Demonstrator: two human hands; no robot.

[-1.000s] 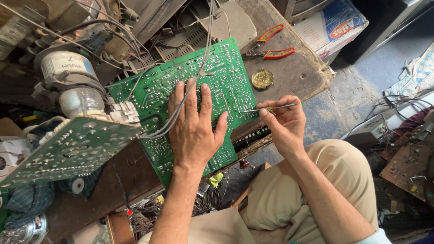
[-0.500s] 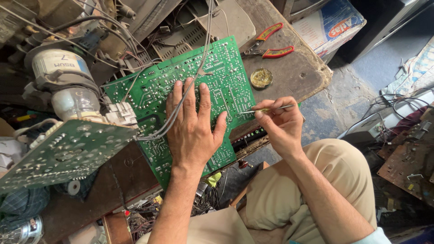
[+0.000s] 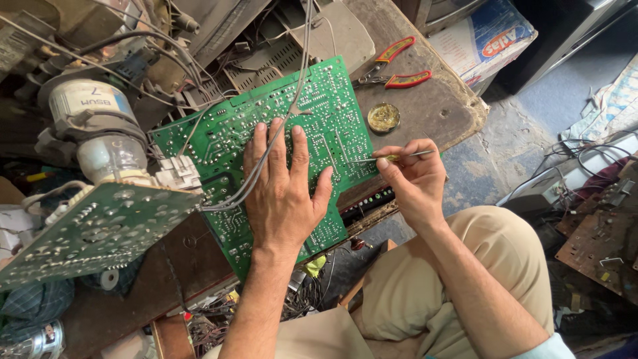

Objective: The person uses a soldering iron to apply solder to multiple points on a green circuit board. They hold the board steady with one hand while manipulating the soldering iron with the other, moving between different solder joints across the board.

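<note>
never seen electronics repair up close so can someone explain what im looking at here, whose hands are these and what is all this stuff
The picture comes from a camera worn on a person's head, looking down at their own two bare hands; their knees in tan trousers show below.

The left hand lies flat, fingers spread, on a large green circuit board with its soldered side up, pinning a bundle of grey wires beneath the fingers. The right hand pinches thin metal tweezers, tip at the board's right edge.

The board rests on a worn wooden table. Also there: red-handled pliers and a small round tin. At left, a second green board hangs on the neck of a picture tube.
</note>
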